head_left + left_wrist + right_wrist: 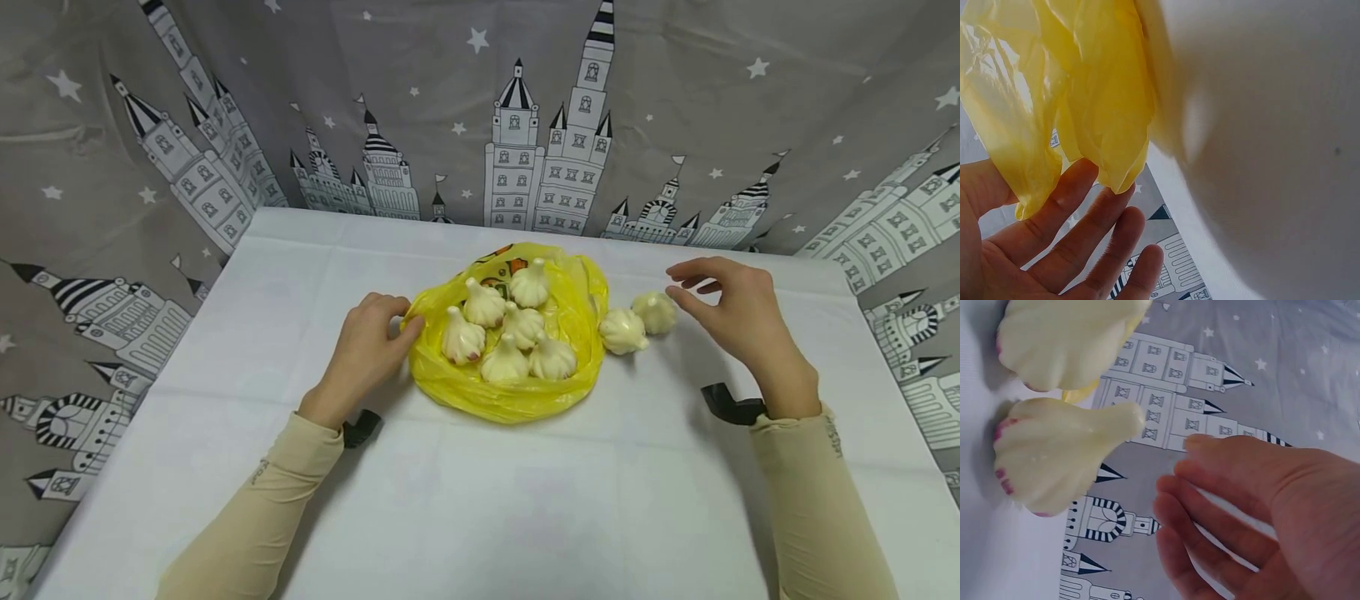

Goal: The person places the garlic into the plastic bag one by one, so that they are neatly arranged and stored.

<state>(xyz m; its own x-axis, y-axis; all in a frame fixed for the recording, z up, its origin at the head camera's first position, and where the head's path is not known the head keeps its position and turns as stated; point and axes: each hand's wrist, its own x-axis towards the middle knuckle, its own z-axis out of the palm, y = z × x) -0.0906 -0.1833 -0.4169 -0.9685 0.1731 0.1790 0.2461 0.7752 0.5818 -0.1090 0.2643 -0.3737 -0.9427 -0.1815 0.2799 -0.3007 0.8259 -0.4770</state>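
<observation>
A yellow plastic bag (510, 408) with a rolled-down rim lies mid-table, several white garlic bulbs (522, 326) grouped in it. My left hand (367, 346) is at the bag's left side, its thumb and index finger pinching the rim; in the left wrist view a fold of the bag (1107, 94) comes down between them. Two more garlic bulbs sit together just right of the bag, the nearer one (622, 332) beside the rim and the farther one (655, 313) closest to my right hand (731, 304). That hand hovers with loosely bent fingers, holding nothing.
A white cloth (517, 508) covers the table. Behind and at the sides hangs a grey curtain (420, 50) printed with castles and stars. Each wrist carries a black mount, one on the left (362, 429) and one on the right (731, 407).
</observation>
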